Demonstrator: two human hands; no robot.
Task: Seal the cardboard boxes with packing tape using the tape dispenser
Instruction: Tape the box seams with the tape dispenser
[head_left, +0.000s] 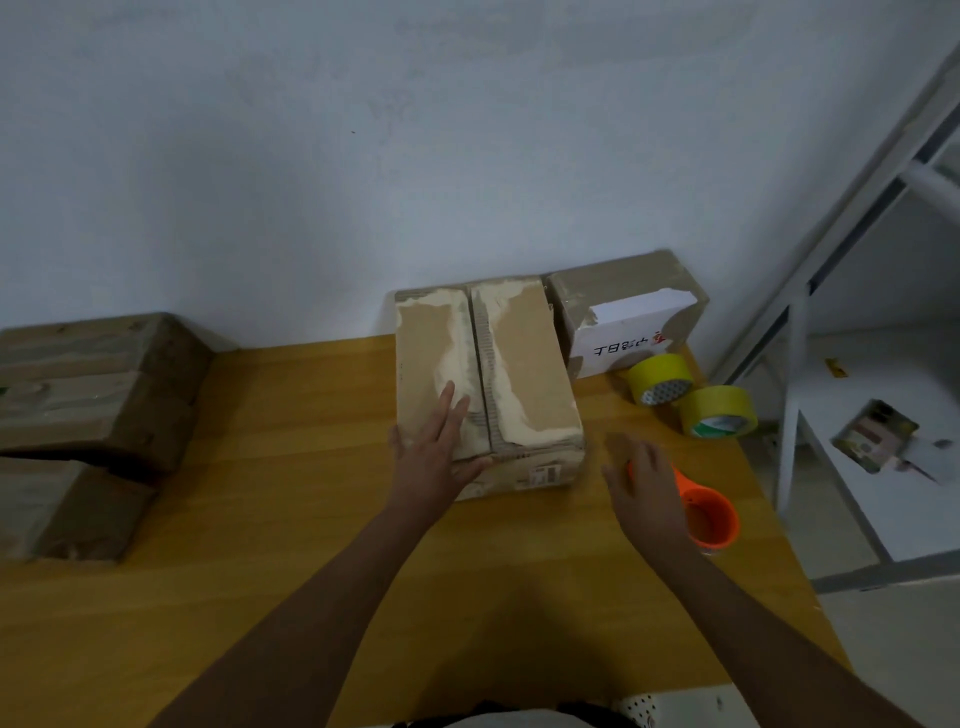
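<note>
While the left hand (434, 447) pressed flat, fingers straight, the cardboard box (524, 374) showed torn, pale-scarred flaps meeting untaped; the blurred right hand (641, 486) hovered, fingers relaxed, over the orange tape dispenser (711, 519)

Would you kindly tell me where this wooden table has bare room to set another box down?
The widest bare patch lies between the stacked brown boxes and the open-seamed cardboard box under the left hand. The near table edge is bare too. The right side is crowded: orange tape dispenser, two yellow tape rolls, right hand.
</note>
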